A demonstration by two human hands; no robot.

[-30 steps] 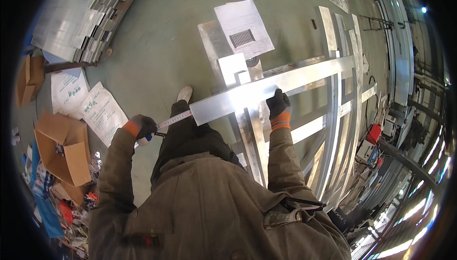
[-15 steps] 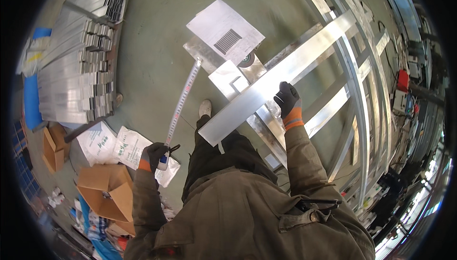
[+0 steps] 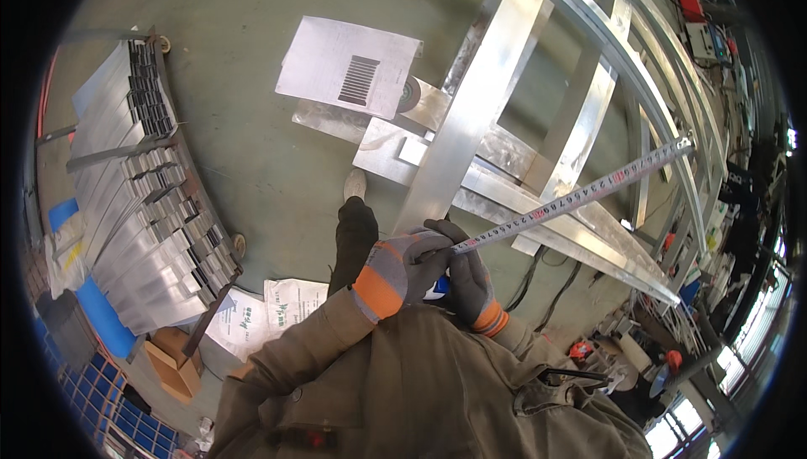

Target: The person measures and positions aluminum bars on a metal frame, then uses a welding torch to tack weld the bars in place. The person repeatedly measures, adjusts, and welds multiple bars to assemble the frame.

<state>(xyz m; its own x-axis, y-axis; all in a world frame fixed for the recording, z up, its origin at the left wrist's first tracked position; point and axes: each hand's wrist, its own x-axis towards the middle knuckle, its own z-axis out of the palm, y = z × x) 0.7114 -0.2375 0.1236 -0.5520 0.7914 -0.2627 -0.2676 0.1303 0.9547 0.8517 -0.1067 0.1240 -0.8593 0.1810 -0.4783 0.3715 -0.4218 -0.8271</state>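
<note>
My two gloved hands meet close in front of my jacket, around a tape measure [image 3: 580,197]. Its blade runs out to the right and slightly away, over the metal bars. Fingers of my left hand [image 3: 407,267] curl at the blade's near end. Wrapped by the blue and white case, my right hand [image 3: 472,284] sits just beside it; most of the case is hidden between the gloves. Just beyond the hands, a long flat metal bar [image 3: 479,93] slants away, its near end by my left glove.
Printed paper [image 3: 340,64] lies on a metal piece at the far side. Stacked metal profiles [image 3: 160,207] rest on a rack at left, with white sacks [image 3: 294,301] and a cardboard box [image 3: 172,366] below. A metal frame [image 3: 618,34] spreads at right; cables [image 3: 555,295] hang nearby.
My right hand has left the metal bar and come to the tape measure. My left hand has moved right, bringing the tape in front of me; its blade now points right. The view has turned.
</note>
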